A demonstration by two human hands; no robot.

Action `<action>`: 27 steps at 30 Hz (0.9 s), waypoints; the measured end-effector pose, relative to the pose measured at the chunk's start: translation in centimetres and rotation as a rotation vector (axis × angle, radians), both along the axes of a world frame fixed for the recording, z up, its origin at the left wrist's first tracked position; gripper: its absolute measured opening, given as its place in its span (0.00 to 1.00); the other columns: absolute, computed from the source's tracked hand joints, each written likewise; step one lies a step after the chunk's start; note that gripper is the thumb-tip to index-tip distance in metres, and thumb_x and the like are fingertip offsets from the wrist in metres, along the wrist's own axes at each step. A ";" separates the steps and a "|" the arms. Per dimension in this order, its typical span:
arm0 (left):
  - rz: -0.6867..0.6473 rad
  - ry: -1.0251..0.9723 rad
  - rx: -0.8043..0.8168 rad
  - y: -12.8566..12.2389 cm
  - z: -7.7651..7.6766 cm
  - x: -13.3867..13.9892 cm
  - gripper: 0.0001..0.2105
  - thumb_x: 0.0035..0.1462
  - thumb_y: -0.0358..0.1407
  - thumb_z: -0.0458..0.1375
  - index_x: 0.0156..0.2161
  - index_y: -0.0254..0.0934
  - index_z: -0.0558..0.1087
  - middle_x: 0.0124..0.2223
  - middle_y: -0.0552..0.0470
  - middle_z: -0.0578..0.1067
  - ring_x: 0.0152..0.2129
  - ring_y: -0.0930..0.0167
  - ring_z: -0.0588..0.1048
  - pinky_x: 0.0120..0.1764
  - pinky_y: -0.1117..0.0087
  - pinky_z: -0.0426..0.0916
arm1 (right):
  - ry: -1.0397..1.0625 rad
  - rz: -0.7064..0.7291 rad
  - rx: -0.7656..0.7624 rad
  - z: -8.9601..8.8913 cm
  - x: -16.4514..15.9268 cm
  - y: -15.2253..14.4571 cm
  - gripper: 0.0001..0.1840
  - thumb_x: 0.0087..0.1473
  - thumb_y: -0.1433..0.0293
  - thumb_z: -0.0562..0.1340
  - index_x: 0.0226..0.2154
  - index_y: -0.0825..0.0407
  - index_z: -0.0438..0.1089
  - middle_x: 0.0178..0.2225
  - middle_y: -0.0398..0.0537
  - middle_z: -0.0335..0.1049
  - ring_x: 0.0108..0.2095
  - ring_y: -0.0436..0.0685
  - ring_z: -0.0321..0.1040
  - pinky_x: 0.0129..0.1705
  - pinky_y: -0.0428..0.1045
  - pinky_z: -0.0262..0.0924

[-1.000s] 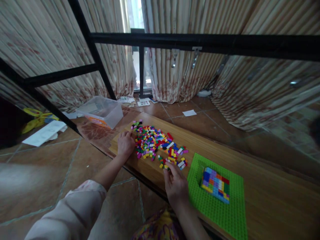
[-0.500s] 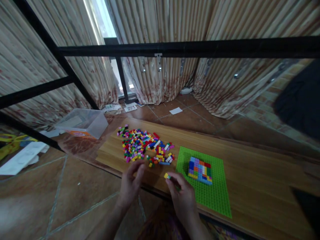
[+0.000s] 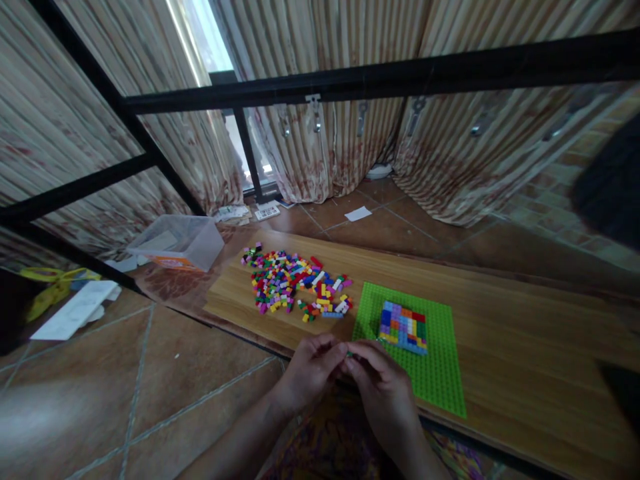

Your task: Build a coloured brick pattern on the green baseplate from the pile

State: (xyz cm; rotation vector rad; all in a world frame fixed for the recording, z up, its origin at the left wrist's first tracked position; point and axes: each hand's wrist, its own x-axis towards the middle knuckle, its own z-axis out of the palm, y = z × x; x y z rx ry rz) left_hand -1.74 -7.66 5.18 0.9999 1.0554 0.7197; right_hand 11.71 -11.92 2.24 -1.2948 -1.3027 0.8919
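Currently left hand (image 3: 311, 370) and right hand (image 3: 389, 387) pinch a green piece (image 3: 349, 355) | loose bricks (image 3: 283, 277): 11 o'clock | baseplate (image 3: 437, 377): 3 o'clock

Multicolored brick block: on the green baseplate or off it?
On: the multicolored brick block sits on the green baseplate, green showing on every side. Whether it's pressed down, I can't tell.

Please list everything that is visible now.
Tabletop: one, brown, centre to right
Baseplate: one, green, on tabletop
Brick block: one, multicoloured, on baseplate
Loose bricks: many, multicoloured, on tabletop
Bin: one, clear, left of bricks
Curtains: several, striped, background
Frame: one, black, before curtains
Papers: several, whitish, floor
Yellow item: one, far left
Dark shape: one, right edge, unclear
Floor: brown tiles, around tabletop
Small piece: one, greenish, between fingertips
Left hand: one, front centre
Right hand: one, beside it
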 end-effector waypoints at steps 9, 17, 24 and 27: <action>-0.060 -0.064 -0.232 0.0 -1.7 -2.2 0.19 0.45 0.50 0.67 0.27 0.33 0.73 0.20 0.56 0.70 0.14 0.80 0.63 0.18 0.78 0.57 | 0.033 0.084 -0.063 -1.9 0.1 -0.2 0.09 0.57 0.66 0.61 0.39 0.47 0.75 0.37 0.48 0.75 0.36 0.53 0.73 0.37 0.48 0.69; 0.245 0.108 -0.148 1.1 -2.9 -4.4 0.15 0.47 0.47 0.64 0.28 0.34 0.72 0.22 0.57 0.70 0.16 0.79 0.65 0.21 0.78 0.59 | -0.419 0.000 0.110 -2.5 -1.7 4.5 0.14 0.60 0.72 0.53 0.40 0.50 0.74 0.40 0.50 0.75 0.40 0.55 0.72 0.43 0.50 0.67; 0.374 0.141 -0.067 2.4 -3.0 -5.8 0.16 0.45 0.46 0.64 0.32 0.35 0.72 0.23 0.58 0.71 0.18 0.77 0.68 0.22 0.77 0.63 | -0.690 0.014 0.171 -3.3 -3.3 7.7 0.19 0.59 0.76 0.53 0.47 0.49 0.73 0.43 0.50 0.71 0.43 0.55 0.70 0.47 0.52 0.66; 0.402 0.116 -0.077 2.5 -3.4 -6.0 0.16 0.48 0.47 0.62 0.34 0.35 0.72 0.25 0.56 0.73 0.18 0.77 0.70 0.23 0.77 0.64 | -0.716 -0.016 0.226 -3.2 -3.9 7.8 0.19 0.59 0.75 0.54 0.48 0.48 0.72 0.46 0.51 0.69 0.46 0.56 0.68 0.49 0.53 0.65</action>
